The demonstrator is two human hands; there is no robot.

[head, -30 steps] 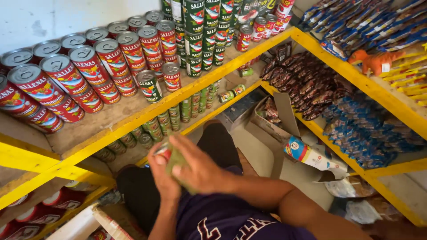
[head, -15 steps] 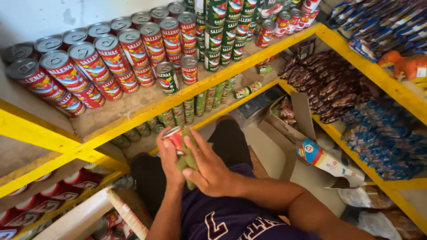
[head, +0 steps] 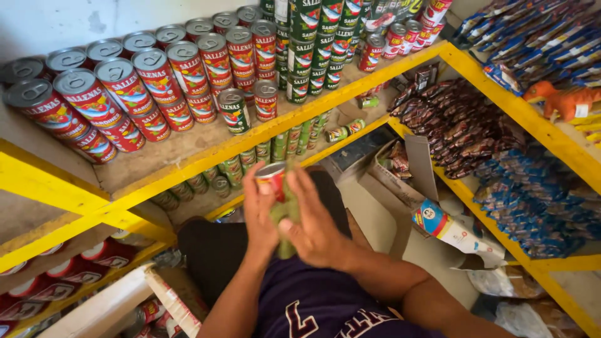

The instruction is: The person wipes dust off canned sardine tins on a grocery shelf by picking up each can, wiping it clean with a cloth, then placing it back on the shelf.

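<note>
My left hand [head: 258, 213] grips a small red tin can [head: 272, 177] with a silver top, held in front of my chest. My right hand [head: 313, 222] presses a green cloth [head: 283, 216] against the can's side. Both hands sit just below the front edge of the yellow wooden shelf [head: 275, 128], close to two lone cans, one green [head: 234, 111] and one red [head: 266, 100], standing near that edge. Part of the cloth is hidden between my palms.
Rows of red cans [head: 125, 87] and green cans [head: 313, 44] fill the upper shelf. Smaller cans [head: 275, 147] line the shelf below. Dark snack packets [head: 451, 125] and blue packets [head: 532, 200] fill the right shelves. An open cardboard box [head: 169, 297] with cans sits at lower left.
My hands with the can and cloth have risen slightly toward the shelf edge, and my right hand has shifted over the can. The view has tilted a little.
</note>
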